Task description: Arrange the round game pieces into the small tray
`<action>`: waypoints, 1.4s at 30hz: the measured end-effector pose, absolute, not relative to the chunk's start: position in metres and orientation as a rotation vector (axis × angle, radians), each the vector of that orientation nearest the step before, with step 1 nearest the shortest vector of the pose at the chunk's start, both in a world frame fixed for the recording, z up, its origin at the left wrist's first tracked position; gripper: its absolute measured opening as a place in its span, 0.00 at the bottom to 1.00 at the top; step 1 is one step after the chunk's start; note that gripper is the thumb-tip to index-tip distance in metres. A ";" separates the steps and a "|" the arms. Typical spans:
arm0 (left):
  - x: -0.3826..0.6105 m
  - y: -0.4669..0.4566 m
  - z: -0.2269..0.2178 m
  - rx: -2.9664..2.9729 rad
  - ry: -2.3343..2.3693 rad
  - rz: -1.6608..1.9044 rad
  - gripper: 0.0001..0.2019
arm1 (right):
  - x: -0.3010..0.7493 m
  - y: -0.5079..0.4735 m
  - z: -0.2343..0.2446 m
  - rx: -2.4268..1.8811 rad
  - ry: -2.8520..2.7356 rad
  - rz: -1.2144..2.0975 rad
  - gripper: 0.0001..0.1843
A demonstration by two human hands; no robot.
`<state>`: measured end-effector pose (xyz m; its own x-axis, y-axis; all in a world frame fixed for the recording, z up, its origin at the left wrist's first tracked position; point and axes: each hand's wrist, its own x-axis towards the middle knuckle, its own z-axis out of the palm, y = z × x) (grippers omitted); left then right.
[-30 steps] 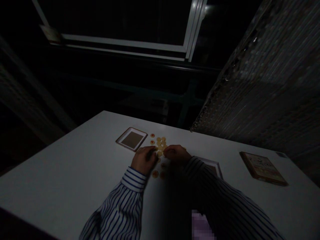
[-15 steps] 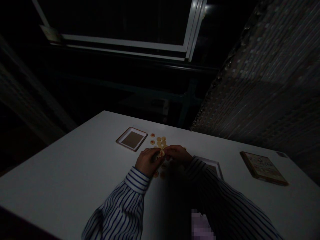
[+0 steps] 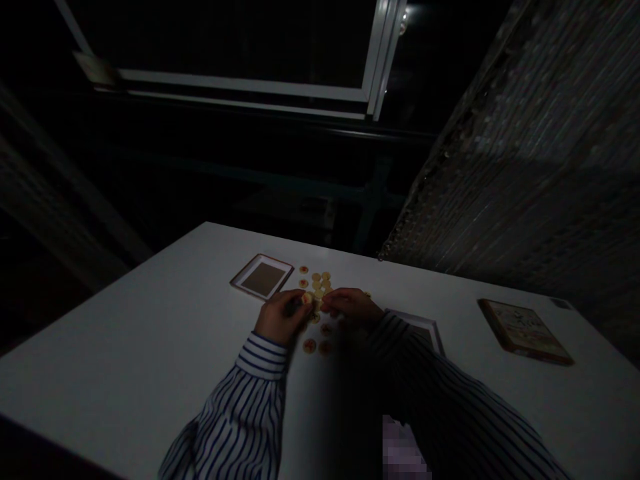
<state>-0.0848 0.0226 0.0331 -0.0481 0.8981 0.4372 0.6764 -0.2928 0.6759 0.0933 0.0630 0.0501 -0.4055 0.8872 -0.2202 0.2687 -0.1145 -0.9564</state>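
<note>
Nearest, two red-marked xiangqi pieces [image 3: 309,346] lie on the white table [image 3: 125,347]. Left hand [image 3: 280,317]: thumb and fingers pinch one red-marked piece [image 3: 307,299]. Half a second ago it sat between both hands; now it's shifted left, so it looks passed to the left hand alone. Right hand [image 3: 355,305] now apart from it, fingertips narrow over the plain-faced pieces [image 3: 319,293]; can't tell if they grip one. Right tray [image 3: 437,337] partly behind right forearm. Beyond left hand, open tray [image 3: 265,279]; two red-marked pieces [image 3: 303,283] beside it.
</note>
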 end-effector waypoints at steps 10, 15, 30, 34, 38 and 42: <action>-0.105 0.036 0.031 2.138 2.085 0.871 0.15 | 0.099 0.064 0.044 -1.307 -1.582 1.556 0.13; -0.097 0.045 0.031 2.167 2.249 0.483 0.14 | 0.101 0.064 0.045 -1.269 -1.593 1.540 0.14; -0.094 0.045 0.043 2.151 2.178 0.254 0.14 | 0.111 0.066 0.044 -1.288 -1.672 1.452 0.17; -0.102 0.045 0.045 2.193 2.058 0.352 0.13 | 0.111 0.066 0.044 -1.281 -1.708 1.390 0.15; -0.115 0.043 0.055 2.130 2.003 0.667 0.16 | 0.113 0.066 0.048 -1.343 -1.866 1.153 0.13; -0.116 0.041 0.064 2.076 1.993 0.887 0.18 | 0.116 0.067 0.053 -1.394 -2.162 0.826 0.13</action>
<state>-0.1161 0.0413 0.0642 -0.0448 0.9468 0.3186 0.8703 -0.1196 0.4777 0.1157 0.0674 0.0529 -0.3977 0.9166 0.0404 0.6564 0.3151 -0.6855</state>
